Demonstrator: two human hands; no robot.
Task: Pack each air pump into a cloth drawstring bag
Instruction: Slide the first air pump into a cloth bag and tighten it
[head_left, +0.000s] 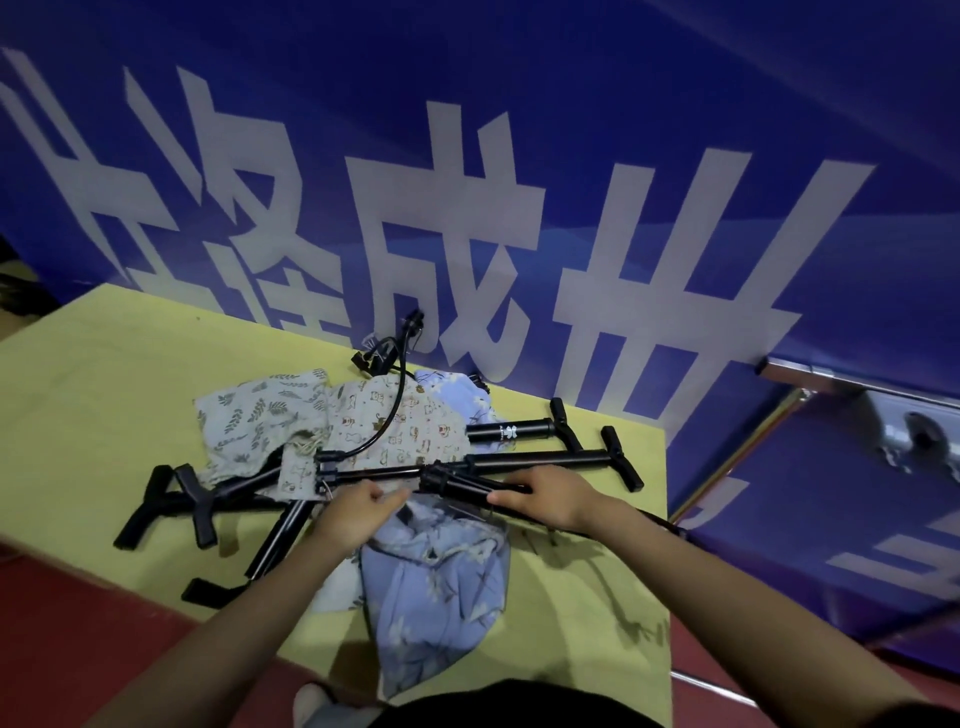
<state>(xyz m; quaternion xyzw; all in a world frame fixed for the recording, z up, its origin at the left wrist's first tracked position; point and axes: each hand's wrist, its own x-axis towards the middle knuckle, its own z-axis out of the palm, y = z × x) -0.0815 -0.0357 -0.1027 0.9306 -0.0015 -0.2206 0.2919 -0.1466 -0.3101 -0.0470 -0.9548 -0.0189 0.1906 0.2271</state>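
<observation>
A blue floral drawstring bag (436, 587) hangs off the near edge of the yellow table (104, 395). My left hand (358, 514) pinches the bag's mouth at its upper left. My right hand (550, 496) grips a black air pump (462, 483) whose end sits at the bag's opening. Several more black pumps lie around: a long one (545, 460) just behind my hands, a short one (511, 430) further back, others (208, 493) at the left. A leaf-print bag (254, 415) and a cartoon-print bag (400, 426) lie flat behind them.
A blue banner with large white characters (467, 208) stands right behind the table. A black hose (384, 395) curls over the cartoon-print bag. Another blue bag (457, 395) lies at the back. Red floor (62, 623) shows at the left; the table's right edge (666, 519) is close to my right arm.
</observation>
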